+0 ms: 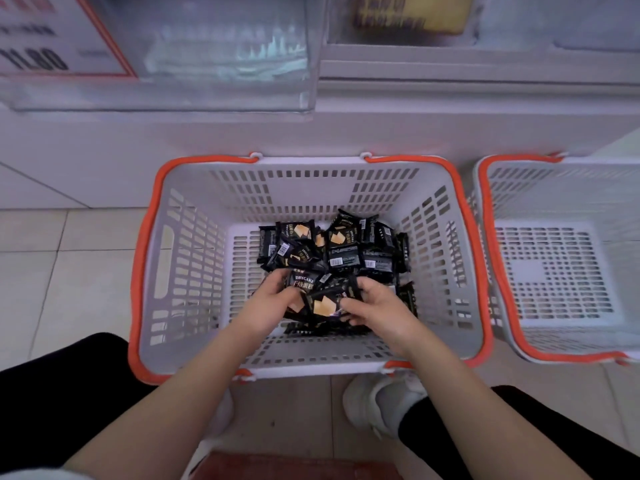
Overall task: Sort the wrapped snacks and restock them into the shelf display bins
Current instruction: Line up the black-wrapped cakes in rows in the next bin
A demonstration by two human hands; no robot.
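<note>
Step in hand (judged): gathering a handful of packets out of the basket, ahead of carrying them up to the shelf bins.

Left hand [277,299]: lower centre of frame, fingers curled onto the left edge of a small bundle of black DRYCAKE snack packets [320,299], gripping it.

Right hand [375,308]: just right of the bundle, fingers curled round its right edge, gripping it. Both hands press the same bundle from opposite sides.

Packet pile [332,247]: the remaining black packets lie loose on the floor of the grey basket with orange rim [145,237], centre of frame, just beyond and partly under the hands. Faces mixed: some label up, some barcode up.

Second basket [554,271]: right of frame, beside the first; no packets seen in the visible part.

Shelf display bins [225,57]: clear-fronted, top of frame, blurred; well apart from the hands, above the baskets. Contents unclear. Price card [59,39] at upper left.

How to do it well (judgement): square the packets into one flat stack, all faces one way, before lifting; keep the squeeze light, since dry cake likely cracks. Take no more than both hands can enclose, as slick wrappers slide. Lift clear of the basket wall.

Risk: outer packets slipping from the bundle's underside.
</note>
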